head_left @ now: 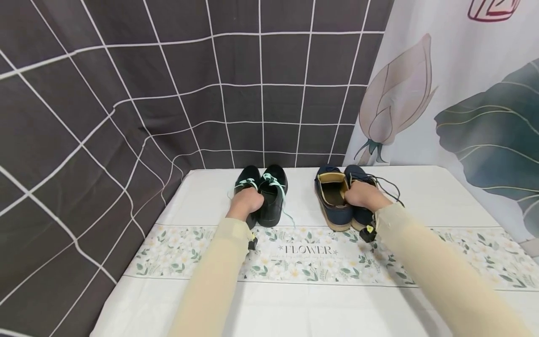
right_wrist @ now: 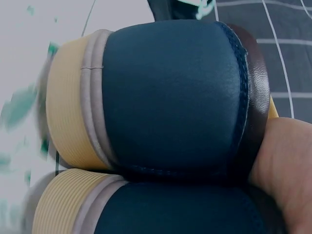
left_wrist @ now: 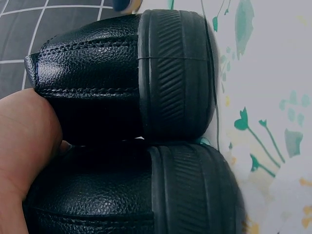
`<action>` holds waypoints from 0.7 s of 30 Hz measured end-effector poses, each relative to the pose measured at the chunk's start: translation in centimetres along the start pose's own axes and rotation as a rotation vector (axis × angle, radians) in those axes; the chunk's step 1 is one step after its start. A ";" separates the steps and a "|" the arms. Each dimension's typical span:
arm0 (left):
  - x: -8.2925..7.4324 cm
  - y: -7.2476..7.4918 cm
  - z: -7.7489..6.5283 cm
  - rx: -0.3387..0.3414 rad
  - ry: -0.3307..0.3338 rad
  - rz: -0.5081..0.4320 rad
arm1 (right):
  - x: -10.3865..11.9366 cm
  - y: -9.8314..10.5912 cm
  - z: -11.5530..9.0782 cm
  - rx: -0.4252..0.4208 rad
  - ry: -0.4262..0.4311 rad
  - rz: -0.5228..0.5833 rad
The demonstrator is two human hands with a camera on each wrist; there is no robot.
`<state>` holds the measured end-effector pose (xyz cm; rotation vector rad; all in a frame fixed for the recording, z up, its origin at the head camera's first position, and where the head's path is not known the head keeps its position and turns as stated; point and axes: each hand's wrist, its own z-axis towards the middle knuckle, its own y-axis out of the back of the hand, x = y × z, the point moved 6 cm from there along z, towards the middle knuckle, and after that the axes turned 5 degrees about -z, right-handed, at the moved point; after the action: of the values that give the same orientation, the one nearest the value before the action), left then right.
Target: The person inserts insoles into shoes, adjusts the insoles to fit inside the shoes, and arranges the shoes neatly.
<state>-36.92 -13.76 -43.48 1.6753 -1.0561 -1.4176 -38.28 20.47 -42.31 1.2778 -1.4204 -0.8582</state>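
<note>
Two black shoes [head_left: 273, 213] with mint-green laces [head_left: 269, 178] stand side by side on the table, toes away from me. My left hand [head_left: 248, 202] grips them at their adjoining collars; its fingertips are hidden. In the left wrist view the black heel [left_wrist: 92, 73] and ribbed dark sole [left_wrist: 170, 73] fill the middle. Farther right stands a pair of navy shoes [head_left: 340, 215] with tan soles [right_wrist: 70, 107] and dark laces [head_left: 385, 180]. My right hand [head_left: 365, 194] holds this pair where the two shoes meet, fingers mostly out of sight.
A white cloth with a floral band [head_left: 185, 248] reading FLOWER covers the table. A dark grid-patterned curtain [head_left: 282, 103] hangs behind and at the left. On the right is a white curtain [head_left: 463, 140] with a printed bud and leaf. Black wrist cameras [head_left: 368, 234] sit under the cuffs.
</note>
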 end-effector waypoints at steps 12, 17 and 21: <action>-0.2 0.2 0.1 -0.033 0.046 0.040 | 2.9 -0.8 0.5 0.003 -0.031 0.016; -1.0 0.4 -0.1 -0.002 0.018 0.071 | 3.0 -0.9 0.8 0.016 -0.039 0.016; -2.4 -0.1 -0.2 0.031 -0.042 0.063 | 3.0 -0.8 0.9 0.010 -0.030 0.009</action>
<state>-36.87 -11.50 -42.54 1.6262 -1.1490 -1.4083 -38.73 17.26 -42.69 1.2697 -1.4547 -0.8684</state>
